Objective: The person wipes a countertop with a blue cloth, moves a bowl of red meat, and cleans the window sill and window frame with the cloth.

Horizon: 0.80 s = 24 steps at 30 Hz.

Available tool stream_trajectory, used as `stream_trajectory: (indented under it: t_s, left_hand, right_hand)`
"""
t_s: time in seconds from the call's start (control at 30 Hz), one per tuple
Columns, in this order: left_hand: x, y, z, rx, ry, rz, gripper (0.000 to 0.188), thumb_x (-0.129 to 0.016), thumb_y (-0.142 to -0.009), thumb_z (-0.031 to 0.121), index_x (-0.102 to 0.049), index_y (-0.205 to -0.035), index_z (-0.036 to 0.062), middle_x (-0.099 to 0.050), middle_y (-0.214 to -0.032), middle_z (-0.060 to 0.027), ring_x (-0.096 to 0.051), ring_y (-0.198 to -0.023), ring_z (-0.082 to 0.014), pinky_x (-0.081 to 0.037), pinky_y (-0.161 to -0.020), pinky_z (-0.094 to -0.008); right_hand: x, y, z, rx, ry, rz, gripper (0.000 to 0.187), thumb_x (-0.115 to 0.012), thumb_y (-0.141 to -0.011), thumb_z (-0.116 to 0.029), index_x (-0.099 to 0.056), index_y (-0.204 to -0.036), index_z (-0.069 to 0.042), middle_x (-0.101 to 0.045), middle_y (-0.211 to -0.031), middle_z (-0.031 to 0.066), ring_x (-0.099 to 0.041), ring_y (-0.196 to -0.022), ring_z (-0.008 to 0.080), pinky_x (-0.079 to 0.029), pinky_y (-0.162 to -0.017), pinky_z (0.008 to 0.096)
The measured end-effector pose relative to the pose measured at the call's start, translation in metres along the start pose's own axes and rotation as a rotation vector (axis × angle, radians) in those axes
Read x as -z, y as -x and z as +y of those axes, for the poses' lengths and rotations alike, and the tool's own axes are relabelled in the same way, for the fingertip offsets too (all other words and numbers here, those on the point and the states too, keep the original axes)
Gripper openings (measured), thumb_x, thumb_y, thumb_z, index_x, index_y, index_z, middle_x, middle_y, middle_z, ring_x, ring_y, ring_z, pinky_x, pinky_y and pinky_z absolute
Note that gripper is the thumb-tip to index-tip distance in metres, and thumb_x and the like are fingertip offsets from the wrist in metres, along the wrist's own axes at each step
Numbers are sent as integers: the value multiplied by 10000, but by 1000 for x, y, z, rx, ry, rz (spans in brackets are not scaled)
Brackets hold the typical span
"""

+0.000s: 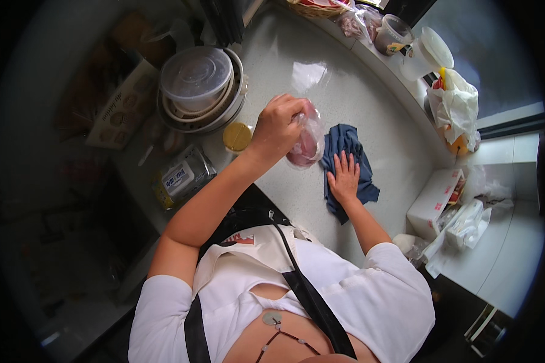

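Observation:
My left hand point(280, 124) is closed on the top of a clear plastic bag point(309, 136) with something pinkish-red inside, held over the grey countertop point(284, 202). What exactly the bag contains I cannot make out. On the counter to its right lies a crumpled dark blue cloth point(348, 142). My right hand point(344, 178) rests flat on that cloth, fingers spread.
Left of my left arm are stacked bowls topped by a clear-lidded tub point(197, 72), a yellow-lidded jar point(237, 137) and a wipes pack point(181, 175). Along the back right ledge stand plastic cups point(393, 35) and a white plastic bag point(457, 106). A white box point(433, 202) is at right.

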<state>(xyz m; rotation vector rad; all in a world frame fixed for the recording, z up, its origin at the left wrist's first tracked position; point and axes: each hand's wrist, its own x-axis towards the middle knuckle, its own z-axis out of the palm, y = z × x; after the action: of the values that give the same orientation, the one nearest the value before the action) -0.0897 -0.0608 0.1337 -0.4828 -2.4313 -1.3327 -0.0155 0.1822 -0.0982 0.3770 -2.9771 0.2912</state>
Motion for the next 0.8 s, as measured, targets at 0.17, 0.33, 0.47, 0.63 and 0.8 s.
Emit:
stream_trajectory:
  t_s: [0.17, 0.33, 0.47, 0.63, 0.8]
  left_hand:
    - [2, -31, -9, 43, -33, 24, 93, -489, -675, -31, -552, -741, -11, -527, -710, -100, -520, -666, -198, -411, -613, -279]
    - [4, -54, -29, 137, -117, -1, 112, -481, -666, -57, -548, -744, -14, -531, -728, -94, -518, -664, -184, -410, -616, -273]
    - [-3, -54, -43, 146, -200, -22, 86, -496, -669, -46, -543, -733, -13, -531, -732, -105, -517, -683, -213, -410, -623, -287]
    - [-7, -57, -54, 217, -183, -19, 58, -503, -673, -38, -538, -716, -20, -538, -739, -112, -519, -681, -220, -414, -627, -287]
    - [-7, -68, -54, 279, -163, -23, 81, -482, -659, -44, -541, -707, -16, -547, -754, -109, -536, -702, -224, -421, -642, -286]
  right_hand:
    - [15, -40, 5, 172, -96, -125, 582, -547, -771, -407, -412, -1309, -230, -272, -1424, 88, -209, -1318, 309, -167, -1040, 500]
    - [8, -87, 7, 289, -137, -143, 531, -536, -786, -402, -435, -1290, -267, -290, -1421, 40, -219, -1321, 265, -148, -1061, 470]
    - [1, -141, 16, 385, -162, -109, 501, -525, -790, -376, -453, -1273, -266, -333, -1399, 20, -258, -1308, 230, -176, -1059, 436]
    - [-28, -237, 31, 373, -121, 18, 474, -500, -800, -338, -458, -1261, -235, -372, -1375, 16, -296, -1292, 219, -222, -1045, 428]
    - [-50, -327, 41, 349, -126, 69, 460, -467, -817, -342, -455, -1260, -216, -381, -1367, 29, -306, -1285, 234, -248, -1036, 438]
